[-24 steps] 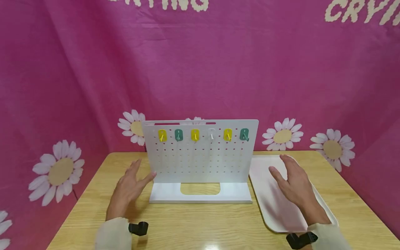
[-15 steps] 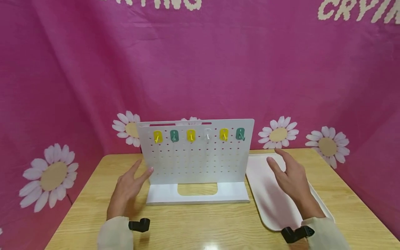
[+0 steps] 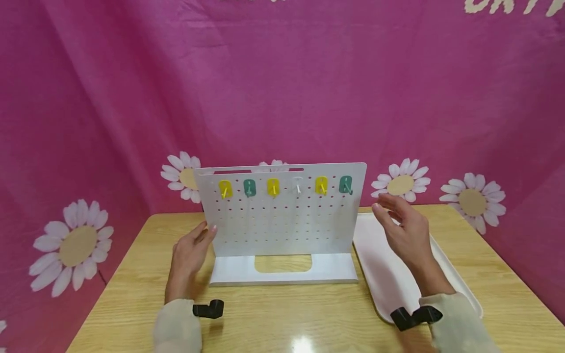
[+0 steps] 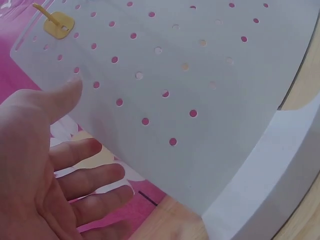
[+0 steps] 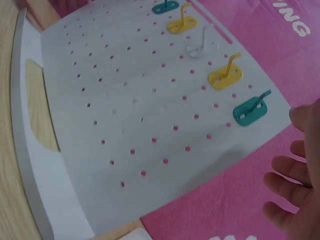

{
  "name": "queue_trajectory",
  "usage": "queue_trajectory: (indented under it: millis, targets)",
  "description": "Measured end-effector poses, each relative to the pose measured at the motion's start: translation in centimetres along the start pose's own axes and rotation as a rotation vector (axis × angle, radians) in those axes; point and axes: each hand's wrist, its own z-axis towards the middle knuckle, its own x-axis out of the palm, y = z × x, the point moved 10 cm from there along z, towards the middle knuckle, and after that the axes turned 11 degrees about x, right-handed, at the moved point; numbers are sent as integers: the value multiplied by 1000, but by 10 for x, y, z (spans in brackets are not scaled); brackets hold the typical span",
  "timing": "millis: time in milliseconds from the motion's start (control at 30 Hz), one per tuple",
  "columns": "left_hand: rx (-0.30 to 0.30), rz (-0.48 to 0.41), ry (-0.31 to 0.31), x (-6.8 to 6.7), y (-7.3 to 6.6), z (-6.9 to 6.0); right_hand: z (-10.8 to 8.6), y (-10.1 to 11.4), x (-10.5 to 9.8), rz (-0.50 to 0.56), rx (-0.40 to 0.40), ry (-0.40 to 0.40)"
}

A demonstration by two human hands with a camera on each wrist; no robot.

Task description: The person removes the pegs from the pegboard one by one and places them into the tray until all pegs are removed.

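Observation:
A white pegboard stands upright on its flat base. Along its top runs a row of yellow, green and clear hooks, among them a yellow hook and a green hook. My left hand is at the board's left edge, thumb in front and fingers outside the edge; they look relaxed, and contact cannot be made out. Beside the board's right edge my right hand hovers with loosely bent fingers, holding nothing. In the right wrist view, its thumb is close to the corner by the end green hook.
A white tray lies on the wooden table to the right, partly under my right arm. Behind the table hangs a pink cloth with daisies.
My left hand has moved right, closer to the board's left edge. The right hand has risen slightly, its fingers more bent. The head view has shifted a little.

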Motion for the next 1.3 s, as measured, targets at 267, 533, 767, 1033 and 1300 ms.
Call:
queue_trajectory:
  millis: [267, 533, 767, 1033, 1300]
  targets:
    - [-119, -94, -22, 4, 13, -7, 8, 22, 25, 63, 31, 80]
    - [-77, -91, -75, 3, 13, -4, 21, 18, 42, 130, 99, 100]
    - [-61, -80, -87, 1, 16, -3, 26, 20, 48, 185, 99, 110]
    - [-39, -107, -108, -2, 17, 0, 28, 25, 50, 187, 139, 101]
    - [-35, -148, -118, 8, 11, 9, 28, 21, 36, 177, 167, 53]
